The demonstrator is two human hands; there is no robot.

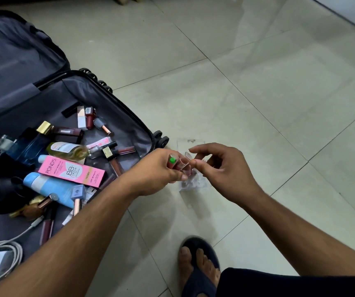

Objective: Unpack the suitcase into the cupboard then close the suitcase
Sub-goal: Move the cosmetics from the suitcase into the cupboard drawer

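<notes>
While pinched: clear case (185,166) btwn hands.

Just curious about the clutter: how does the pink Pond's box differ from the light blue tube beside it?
The pink Pond's box is flat-sided, with large printed lettering; the light blue tube is rounded with a pale label. The box lies farther from the camera, the tube nearer. Both lie flat inside the open suitcase.
</notes>
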